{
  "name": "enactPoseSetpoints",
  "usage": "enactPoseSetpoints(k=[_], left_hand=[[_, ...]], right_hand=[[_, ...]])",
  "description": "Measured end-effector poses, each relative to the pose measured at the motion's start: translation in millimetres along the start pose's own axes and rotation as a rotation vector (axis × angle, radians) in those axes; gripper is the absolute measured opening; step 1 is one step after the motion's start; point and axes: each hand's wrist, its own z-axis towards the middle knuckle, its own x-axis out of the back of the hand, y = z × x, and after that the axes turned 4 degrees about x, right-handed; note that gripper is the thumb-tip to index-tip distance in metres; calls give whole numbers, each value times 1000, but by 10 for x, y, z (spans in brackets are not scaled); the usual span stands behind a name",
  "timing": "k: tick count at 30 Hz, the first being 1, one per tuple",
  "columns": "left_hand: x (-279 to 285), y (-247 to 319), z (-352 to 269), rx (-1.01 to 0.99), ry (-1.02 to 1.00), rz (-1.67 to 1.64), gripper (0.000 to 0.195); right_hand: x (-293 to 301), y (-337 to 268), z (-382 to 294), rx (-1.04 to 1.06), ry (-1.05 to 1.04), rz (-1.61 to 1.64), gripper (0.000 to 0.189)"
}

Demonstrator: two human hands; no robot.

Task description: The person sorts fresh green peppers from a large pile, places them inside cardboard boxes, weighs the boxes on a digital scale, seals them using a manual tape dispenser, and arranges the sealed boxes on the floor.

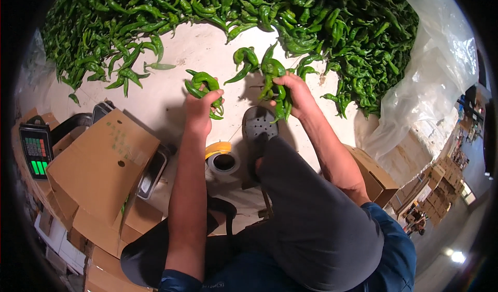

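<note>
Several curled green peppers (206,80) are gripped in my left hand (200,107), with the thumb laid across them. My right hand (297,93) is closed around another bunch of green peppers (272,70), some hanging below the fingers. Both hands are above the pale floor (148,87), apart from each other. Between them and slightly farther off lies a small group of loose green peppers (247,60). Beyond the hands spreads a large heap of green peppers (218,4), reaching to both sides. The palms are hidden by the fingers and peppers.
At left, an open cardboard box (101,152) rests by a scale with a lit display (35,148). A roll of tape (223,162) lies on the floor near my shoe (260,124). Clear plastic sheeting (439,58) borders the heap on the right, above a cardboard box (369,171).
</note>
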Motion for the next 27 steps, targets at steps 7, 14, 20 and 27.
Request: enactPoseSetpoints(k=[7,14,20,27], left_hand=[[-361,107,529,-237,61,637,31],[-772,68,639,-107,-147,593,38],[-801,-2,654,-13,-226,296,41],[-947,36,466,-235,-117,494,58]], right_hand=[[953,-269,-47,169,516,-446,19],[556,230,392,251,331,-294,24],[281,196,572,340,206,-285,33],[296,-118,406,156,-19,-17,41]])
